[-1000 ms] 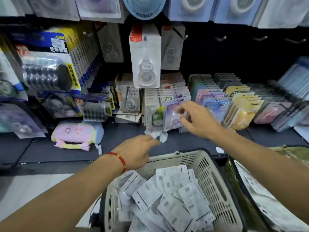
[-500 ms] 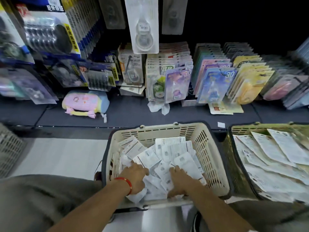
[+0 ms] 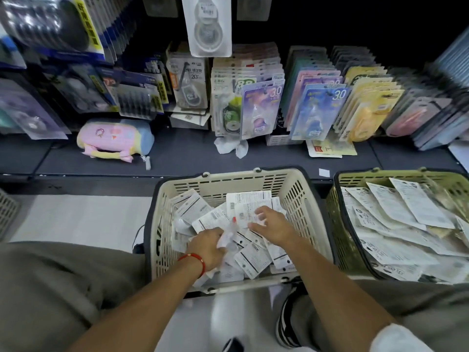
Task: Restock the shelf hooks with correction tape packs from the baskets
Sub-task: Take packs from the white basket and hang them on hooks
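- Far left, hooks carry dark blister packs; below them a pastel pouch (image 3: 115, 138) lies on the shelf (image 3: 177, 158).
- The left hand (image 3: 206, 247), a red band at its wrist, is down in the beige basket (image 3: 228, 182). Its fingers curl round a bunched pack (image 3: 228, 238) with a red tip showing; whether one pack or more is in the grip cannot be told.
- The beige basket sits near, just in front of the shelf edge, and is heaped with white-backed correction tape packs (image 3: 250, 257), most lying face down.
- The right hand (image 3: 272, 226) lies just right of the left one, on the same heap. Its fingers are spread wide and rest on the packs, holding nothing as far as can be seen.
- Far, above the basket, the hooked rows (image 3: 261, 107) of purple, blue and yellow packs hang nearly full at the front.
- Near right, a green basket (image 3: 355, 179) holds larger flat packs, untouched by either hand.
- Step in hand, as I judge it: sorting and gathering packs in the beige basket, before any hanging.
- The next move calls for turning a pack face up, finding its hang hole, picking the matching far row, and threading it onto that hook without knocking off the front packs.
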`<action>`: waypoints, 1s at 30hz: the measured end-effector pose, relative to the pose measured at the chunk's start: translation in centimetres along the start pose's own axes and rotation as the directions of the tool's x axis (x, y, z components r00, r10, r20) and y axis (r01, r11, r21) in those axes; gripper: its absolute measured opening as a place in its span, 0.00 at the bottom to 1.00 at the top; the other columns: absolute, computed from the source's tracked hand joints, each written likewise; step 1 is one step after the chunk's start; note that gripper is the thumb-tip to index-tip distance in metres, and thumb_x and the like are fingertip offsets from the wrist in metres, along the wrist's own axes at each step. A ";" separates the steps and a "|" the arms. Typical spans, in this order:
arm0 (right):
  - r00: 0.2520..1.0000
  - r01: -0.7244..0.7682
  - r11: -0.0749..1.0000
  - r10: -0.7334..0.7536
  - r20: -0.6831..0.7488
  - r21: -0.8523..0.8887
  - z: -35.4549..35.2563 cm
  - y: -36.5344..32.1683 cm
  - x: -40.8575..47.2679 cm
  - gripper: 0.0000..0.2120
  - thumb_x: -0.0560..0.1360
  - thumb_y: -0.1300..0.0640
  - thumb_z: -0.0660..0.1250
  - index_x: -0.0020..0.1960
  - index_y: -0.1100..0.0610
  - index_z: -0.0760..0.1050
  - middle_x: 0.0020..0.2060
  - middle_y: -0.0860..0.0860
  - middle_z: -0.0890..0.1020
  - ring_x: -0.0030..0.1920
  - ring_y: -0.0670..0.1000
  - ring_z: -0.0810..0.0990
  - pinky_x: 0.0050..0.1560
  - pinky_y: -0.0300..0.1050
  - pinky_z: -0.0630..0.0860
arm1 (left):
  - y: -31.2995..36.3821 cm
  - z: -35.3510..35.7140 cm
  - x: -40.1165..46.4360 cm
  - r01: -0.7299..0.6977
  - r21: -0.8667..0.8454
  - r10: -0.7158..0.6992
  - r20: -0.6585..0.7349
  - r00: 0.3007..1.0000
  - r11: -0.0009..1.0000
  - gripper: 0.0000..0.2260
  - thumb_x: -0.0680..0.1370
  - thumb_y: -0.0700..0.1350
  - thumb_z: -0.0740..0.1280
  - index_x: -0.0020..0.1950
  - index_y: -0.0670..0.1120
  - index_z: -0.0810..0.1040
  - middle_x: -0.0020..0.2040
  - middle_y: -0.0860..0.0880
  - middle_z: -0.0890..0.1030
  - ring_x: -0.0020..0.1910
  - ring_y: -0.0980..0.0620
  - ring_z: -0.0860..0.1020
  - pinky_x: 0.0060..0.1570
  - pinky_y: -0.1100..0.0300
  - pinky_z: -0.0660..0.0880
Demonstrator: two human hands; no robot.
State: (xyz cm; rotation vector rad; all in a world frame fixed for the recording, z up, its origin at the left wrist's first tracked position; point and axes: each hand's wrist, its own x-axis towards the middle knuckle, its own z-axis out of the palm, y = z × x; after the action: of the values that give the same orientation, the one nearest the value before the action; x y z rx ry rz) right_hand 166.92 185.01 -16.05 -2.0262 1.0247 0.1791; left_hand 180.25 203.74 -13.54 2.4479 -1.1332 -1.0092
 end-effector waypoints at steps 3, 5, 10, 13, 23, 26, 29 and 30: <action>0.968 -0.172 0.856 0.239 0.079 -0.488 1.2 3.4 -0.7 0.46 0.76 0.43 0.75 0.84 0.54 0.53 0.82 0.62 0.58 0.80 0.66 0.61 0.77 0.66 0.64 | -1.4 0.8 -0.5 0.086 -0.178 -0.091 -0.022 0.996 0.980 0.15 0.82 0.41 0.66 0.69 0.44 0.74 0.62 0.44 0.81 0.62 0.43 0.79 0.58 0.56 0.76; 0.941 -0.147 0.802 0.294 0.168 -0.579 2.5 4.7 -1.3 0.58 0.75 0.48 0.77 0.85 0.52 0.35 0.84 0.60 0.39 0.83 0.69 0.47 0.79 0.73 0.54 | -2.1 0.9 -0.8 0.110 -0.328 -0.135 -0.054 0.989 0.938 0.14 0.82 0.41 0.66 0.68 0.46 0.74 0.56 0.48 0.81 0.56 0.45 0.81 0.48 0.59 0.74; 0.928 -0.038 0.784 0.257 0.269 -0.620 2.2 5.2 -1.7 0.60 0.77 0.56 0.76 0.83 0.47 0.28 0.82 0.56 0.29 0.84 0.66 0.43 0.79 0.74 0.52 | -2.3 0.2 -0.5 0.147 -0.520 -0.223 -0.086 0.971 0.841 0.20 0.84 0.44 0.65 0.75 0.49 0.69 0.55 0.49 0.76 0.54 0.47 0.76 0.53 0.59 0.69; 0.941 0.036 0.719 0.210 0.266 -0.694 1.6 5.2 -2.2 0.63 0.74 0.62 0.79 0.85 0.48 0.31 0.82 0.54 0.28 0.85 0.64 0.46 0.79 0.70 0.60 | -2.0 0.0 -0.3 0.131 -0.561 -0.223 -0.098 0.970 0.818 0.19 0.84 0.44 0.64 0.75 0.50 0.68 0.49 0.54 0.76 0.49 0.51 0.76 0.50 0.59 0.68; 0.950 0.134 0.908 -0.003 0.314 -0.396 0.0 5.0 -2.2 0.47 0.74 0.49 0.78 0.85 0.45 0.55 0.85 0.41 0.51 0.83 0.51 0.57 0.82 0.54 0.60 | -2.7 -0.5 -0.5 0.085 -0.684 -0.250 -0.146 0.957 0.725 0.15 0.83 0.39 0.64 0.68 0.54 0.73 0.58 0.45 0.83 0.57 0.43 0.82 0.53 0.52 0.79; 0.985 0.024 0.998 -0.014 0.174 -0.056 -0.1 4.0 -2.6 0.34 0.74 0.44 0.76 0.78 0.43 0.71 0.70 0.44 0.79 0.62 0.49 0.81 0.59 0.48 0.81 | -2.5 -0.6 -0.4 0.080 -0.723 -0.252 -0.133 0.959 0.686 0.15 0.84 0.43 0.64 0.69 0.57 0.72 0.57 0.47 0.83 0.55 0.44 0.83 0.51 0.47 0.83; 0.999 0.003 0.991 0.002 -0.037 0.132 -0.7 2.2 -2.8 0.17 0.82 0.44 0.68 0.69 0.46 0.79 0.47 0.46 0.85 0.42 0.50 0.84 0.39 0.38 0.77 | -1.8 -0.8 -0.2 0.064 -0.744 -0.249 -0.140 0.958 0.665 0.14 0.85 0.46 0.63 0.68 0.62 0.71 0.57 0.51 0.83 0.52 0.49 0.83 0.42 0.52 0.82; 0.993 0.033 0.987 -0.016 -0.114 0.156 -1.5 1.6 -2.7 0.13 0.85 0.46 0.64 0.66 0.47 0.80 0.45 0.48 0.84 0.41 0.52 0.83 0.38 0.40 0.78 | -1.6 -0.8 -0.1 0.050 -0.753 -0.246 -0.150 0.958 0.656 0.14 0.85 0.46 0.63 0.68 0.63 0.71 0.56 0.53 0.83 0.51 0.51 0.83 0.43 0.52 0.82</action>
State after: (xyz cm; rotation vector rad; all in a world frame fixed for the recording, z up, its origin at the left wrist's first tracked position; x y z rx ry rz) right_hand 163.67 185.02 -14.91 -1.9209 1.0491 -0.0297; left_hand 181.61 204.80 -13.72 1.9067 -0.3072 -0.9307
